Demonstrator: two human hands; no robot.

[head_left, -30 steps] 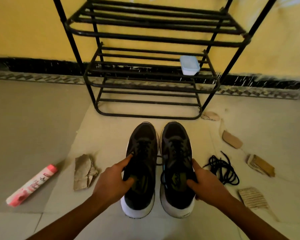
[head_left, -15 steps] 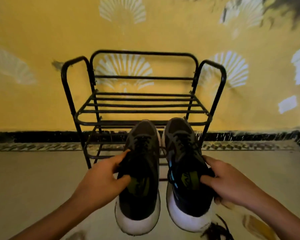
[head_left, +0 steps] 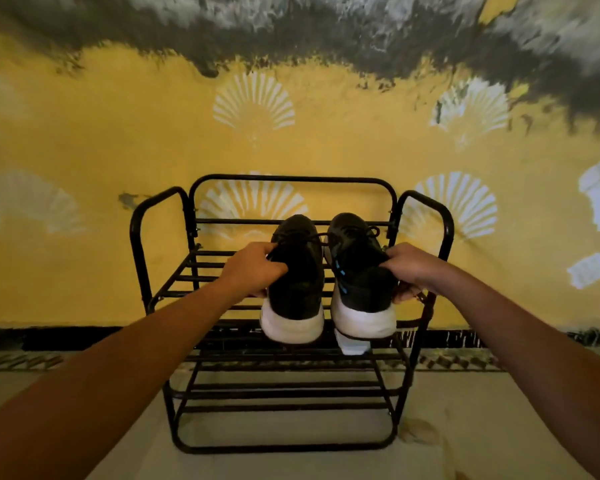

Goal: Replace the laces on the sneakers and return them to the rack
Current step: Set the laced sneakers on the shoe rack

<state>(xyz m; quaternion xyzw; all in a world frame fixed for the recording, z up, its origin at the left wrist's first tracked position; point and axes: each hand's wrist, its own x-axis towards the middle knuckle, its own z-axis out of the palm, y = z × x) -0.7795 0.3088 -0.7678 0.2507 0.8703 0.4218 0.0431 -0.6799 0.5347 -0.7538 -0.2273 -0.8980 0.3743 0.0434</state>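
Two black sneakers with white soles and dark laces are held side by side over the top shelf of the black metal rack (head_left: 167, 282), toes toward the wall. My left hand (head_left: 253, 268) grips the left sneaker (head_left: 297, 289) at its collar. My right hand (head_left: 407, 268) grips the right sneaker (head_left: 359, 282), which has blue accents, at its outer side. Both heels stick out past the shelf's front edge. Whether the soles touch the bars I cannot tell.
The rack has three tiers and stands against a yellow wall (head_left: 84, 150) with white fan patterns. A white container (head_left: 354, 344) shows on the middle shelf below the right sneaker. Pale floor (head_left: 465, 427) lies around the rack.
Both hands lifted the sneakers off the floor and carried them up and forward to the rack's top shelf. The view tilted upward, so the floor items dropped out of sight.
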